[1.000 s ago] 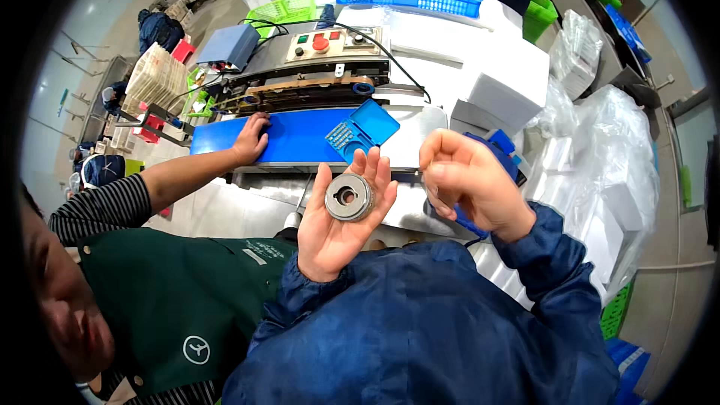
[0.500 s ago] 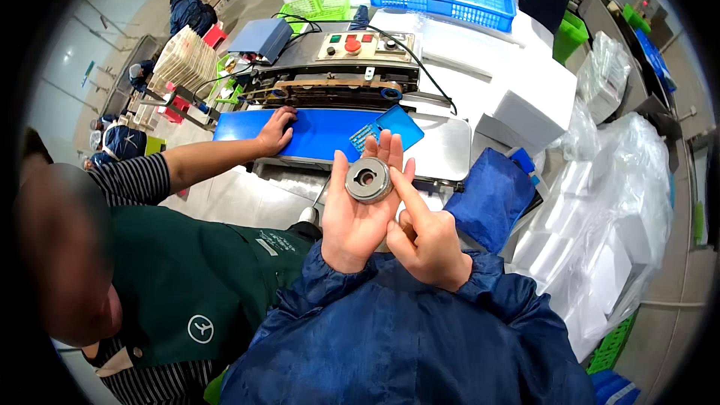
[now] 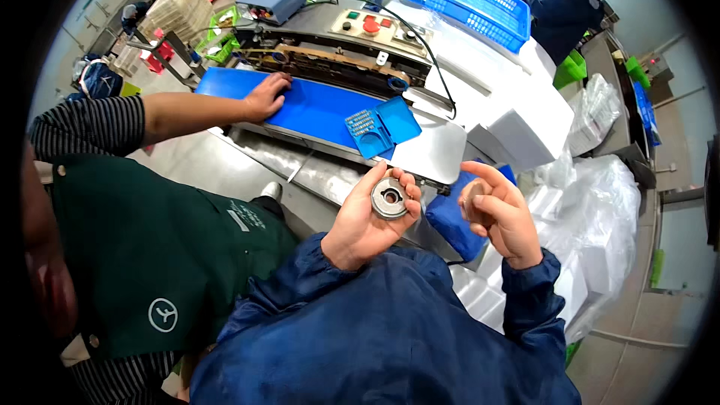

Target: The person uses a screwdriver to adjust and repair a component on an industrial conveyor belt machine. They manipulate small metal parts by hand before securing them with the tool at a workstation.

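Note:
My left hand (image 3: 369, 219) is closed around a round steel wheel (image 3: 389, 198) with a notched hole in its middle, its face turned up. To the right, my right hand (image 3: 501, 217) pinches a thin round disc (image 3: 472, 203) between thumb and fingers; the disc is slightly blurred and partly covered by the thumb. Beyond both hands, an open blue plastic case (image 3: 381, 127) with rows of small metal pieces lies on the blue conveyor belt (image 3: 319, 109) of a band sealer. A co-worker's hand (image 3: 268, 96) rests on that belt, farther left.
The sealer's control panel (image 3: 379, 28) has a red button. A co-worker in a green apron (image 3: 165, 247) stands close at my left. White foam boxes (image 3: 525, 131), plastic-wrapped stacks (image 3: 589, 225) and a blue cloth bag (image 3: 454, 221) are at the right. A blue crate (image 3: 461, 0) sits behind.
My hands have moved apart. My left fingers have curled around the steel wheel, and my right hand has swung right, now with a disc in it. The view has shifted and turned.

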Action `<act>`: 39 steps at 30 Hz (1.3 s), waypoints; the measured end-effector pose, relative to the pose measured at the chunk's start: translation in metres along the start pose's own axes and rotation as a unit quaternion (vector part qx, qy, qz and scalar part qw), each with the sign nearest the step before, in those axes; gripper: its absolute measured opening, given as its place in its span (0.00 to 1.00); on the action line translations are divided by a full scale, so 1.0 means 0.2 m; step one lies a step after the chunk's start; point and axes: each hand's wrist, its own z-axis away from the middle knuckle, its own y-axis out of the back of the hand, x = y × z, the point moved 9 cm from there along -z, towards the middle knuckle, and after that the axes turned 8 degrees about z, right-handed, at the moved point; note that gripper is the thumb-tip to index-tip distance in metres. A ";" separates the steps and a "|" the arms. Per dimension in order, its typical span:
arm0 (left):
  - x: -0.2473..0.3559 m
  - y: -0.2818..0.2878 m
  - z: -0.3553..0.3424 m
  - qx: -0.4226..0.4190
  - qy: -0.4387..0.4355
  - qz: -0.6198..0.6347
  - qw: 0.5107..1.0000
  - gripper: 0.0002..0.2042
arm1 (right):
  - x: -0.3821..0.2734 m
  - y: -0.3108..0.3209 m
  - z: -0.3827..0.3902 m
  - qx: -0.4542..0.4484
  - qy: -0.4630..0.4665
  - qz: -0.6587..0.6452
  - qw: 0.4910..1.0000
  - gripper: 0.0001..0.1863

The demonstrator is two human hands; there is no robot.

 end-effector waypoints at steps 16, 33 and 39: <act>-0.11 0.20 0.03 0.088 0.004 -0.243 0.966 0.13 | -0.22 -0.45 0.09 -0.030 0.263 0.623 0.736 0.04; -0.17 0.18 0.02 -0.017 0.036 -0.267 0.963 0.18 | -0.16 -0.48 0.09 -0.039 0.252 0.639 0.726 0.05; -0.08 0.10 0.01 -0.046 -0.153 -0.313 0.936 0.14 | -0.13 -0.33 0.05 0.080 0.148 0.552 0.817 0.06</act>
